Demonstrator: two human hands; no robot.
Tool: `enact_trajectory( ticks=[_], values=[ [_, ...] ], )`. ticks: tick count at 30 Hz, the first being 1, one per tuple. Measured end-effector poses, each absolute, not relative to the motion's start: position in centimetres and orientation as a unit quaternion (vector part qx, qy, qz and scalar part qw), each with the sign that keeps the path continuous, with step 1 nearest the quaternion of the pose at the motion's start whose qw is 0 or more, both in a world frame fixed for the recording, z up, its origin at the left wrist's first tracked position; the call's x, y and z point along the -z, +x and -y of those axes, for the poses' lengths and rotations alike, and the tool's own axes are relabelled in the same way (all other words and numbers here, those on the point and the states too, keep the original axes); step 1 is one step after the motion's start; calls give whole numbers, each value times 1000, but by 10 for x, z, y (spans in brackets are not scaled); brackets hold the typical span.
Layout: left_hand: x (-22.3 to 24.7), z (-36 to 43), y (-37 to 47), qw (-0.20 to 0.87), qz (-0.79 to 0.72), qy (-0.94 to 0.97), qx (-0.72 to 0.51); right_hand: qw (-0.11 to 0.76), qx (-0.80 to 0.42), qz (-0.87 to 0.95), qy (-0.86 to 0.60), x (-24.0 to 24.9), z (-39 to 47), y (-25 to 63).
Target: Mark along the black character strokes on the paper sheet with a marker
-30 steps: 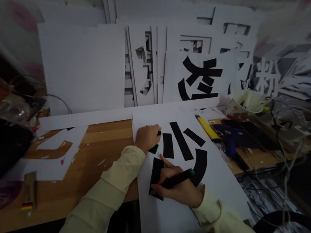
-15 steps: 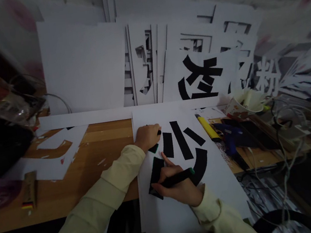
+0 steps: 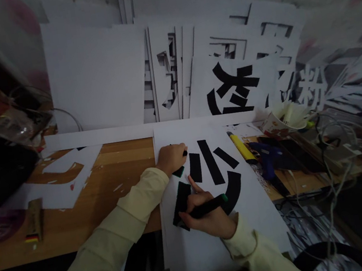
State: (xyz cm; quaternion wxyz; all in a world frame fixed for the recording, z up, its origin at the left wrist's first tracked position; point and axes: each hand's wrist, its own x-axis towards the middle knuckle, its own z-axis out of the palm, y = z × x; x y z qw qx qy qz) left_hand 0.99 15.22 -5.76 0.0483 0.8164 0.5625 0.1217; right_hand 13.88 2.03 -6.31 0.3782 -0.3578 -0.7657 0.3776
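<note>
My right hand [image 3: 215, 221] grips a dark marker [image 3: 209, 205] with a green end, slanting down to the left. Its tip is over a black stroke [image 3: 182, 201] on a white sheet [image 3: 253, 243]. The little finger is stretched out against the paper. My left hand [image 3: 171, 157] rests with curled fingers on the sheet's left side; a small black piece shows at its fingertips, too dark to name. Below that hand a green-edged black patch [image 3: 179, 172] peeks out. More black strokes [image 3: 210, 162] of a large character lie to the right, along with a curved one [image 3: 234, 190].
White boards [image 3: 99, 75] with cut-out shapes lean at the back, one bearing a black character [image 3: 237, 81]. To the right are a yellow tube [image 3: 242, 147], a blue glue gun [image 3: 267, 158], a paper bowl [image 3: 283, 119] and tangled cables. A cut sheet [image 3: 62, 198] lies left.
The right hand and marker have shifted very slightly to the right over the lower-left black stroke. The left hand stays in place on the sheet.
</note>
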Motion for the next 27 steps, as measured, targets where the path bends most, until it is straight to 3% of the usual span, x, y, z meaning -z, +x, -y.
enact_trajectory(
  ticks=[27],
  values=[
    [59, -153, 10, 58, -566, 813, -123, 369, -413, 754, -353, 58, -20, 143]
  ],
)
